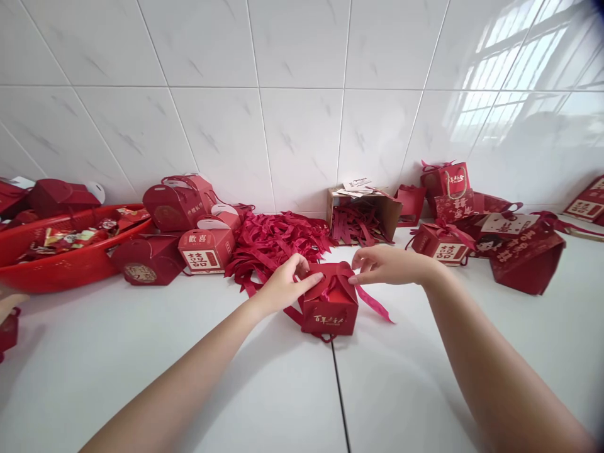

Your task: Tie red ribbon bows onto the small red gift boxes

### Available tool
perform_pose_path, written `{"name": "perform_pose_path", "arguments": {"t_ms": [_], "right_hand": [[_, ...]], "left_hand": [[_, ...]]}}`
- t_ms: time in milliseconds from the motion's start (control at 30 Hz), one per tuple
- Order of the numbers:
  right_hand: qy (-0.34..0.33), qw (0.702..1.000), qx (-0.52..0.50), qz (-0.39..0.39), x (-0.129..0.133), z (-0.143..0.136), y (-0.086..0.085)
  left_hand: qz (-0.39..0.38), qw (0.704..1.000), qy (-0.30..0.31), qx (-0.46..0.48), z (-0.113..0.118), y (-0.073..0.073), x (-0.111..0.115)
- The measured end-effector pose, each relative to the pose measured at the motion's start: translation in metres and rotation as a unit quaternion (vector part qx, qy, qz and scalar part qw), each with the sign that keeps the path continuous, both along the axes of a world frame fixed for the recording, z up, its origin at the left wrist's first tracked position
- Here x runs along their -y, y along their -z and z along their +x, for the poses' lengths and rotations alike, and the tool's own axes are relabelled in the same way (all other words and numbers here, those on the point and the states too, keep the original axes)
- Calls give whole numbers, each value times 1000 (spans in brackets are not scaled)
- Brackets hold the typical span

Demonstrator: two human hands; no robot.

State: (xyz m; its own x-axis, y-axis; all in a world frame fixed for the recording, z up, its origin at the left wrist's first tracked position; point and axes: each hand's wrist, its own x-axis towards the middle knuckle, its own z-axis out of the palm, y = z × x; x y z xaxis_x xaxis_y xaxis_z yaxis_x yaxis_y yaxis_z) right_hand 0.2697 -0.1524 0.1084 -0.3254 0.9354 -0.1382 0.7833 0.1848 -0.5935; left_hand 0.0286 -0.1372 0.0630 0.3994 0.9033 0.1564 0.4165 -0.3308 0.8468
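A small red gift box with gold lettering stands upright on the white table before me. Ribbon runs over its top, and one pink ribbon end trails off to the right. My left hand grips the top flap's left side, thumb on top and the other fingers partly hidden behind. At the flap's right edge, my right hand is closed, thumb and fingertips touching the box near the ribbon. A dark red cord loop pokes out beneath the box. Directly behind lies a heap of red ribbons.
A cardboard box of ribbon strips stands against the tiled wall. Red gift boxes line the left, beside a red plastic basket of candies. More boxes stand right. Another person's hand shows at the left edge.
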Motion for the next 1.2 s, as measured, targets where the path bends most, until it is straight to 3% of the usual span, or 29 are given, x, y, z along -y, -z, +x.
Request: {"name": "perform_pose_path", "arguments": {"t_ms": [133, 267, 433, 567, 767, 900, 1000, 1200], "right_hand": [[-2, 998, -55, -3, -5, -12, 6], [-40, 993, -115, 4, -6, -14, 8], [-94, 962, -248, -71, -7, 16, 4], [-96, 959, -251, -92, -10, 41, 3], [-80, 980, -146, -109, -12, 43, 7], [-121, 984, -67, -111, -11, 29, 6], [-152, 980, -68, -106, -10, 16, 3], [-118, 979, -104, -132, -3, 6, -1]], "left_hand": [[-136, 988, 27, 64, -10, 7, -11], [-202, 965, 98, 133, -25, 10, -24], [-216, 930, 126, 268, -44, 15, -38], [-197, 918, 129, 320, -56, 13, -44], [-230, 930, 130, 256, -56, 14, -43], [-252, 939, 115, 203, -42, 13, -35], [-260, 945, 119, 161, -30, 5, -25], [-186, 970, 126, 94, -21, -20, -8]]}}
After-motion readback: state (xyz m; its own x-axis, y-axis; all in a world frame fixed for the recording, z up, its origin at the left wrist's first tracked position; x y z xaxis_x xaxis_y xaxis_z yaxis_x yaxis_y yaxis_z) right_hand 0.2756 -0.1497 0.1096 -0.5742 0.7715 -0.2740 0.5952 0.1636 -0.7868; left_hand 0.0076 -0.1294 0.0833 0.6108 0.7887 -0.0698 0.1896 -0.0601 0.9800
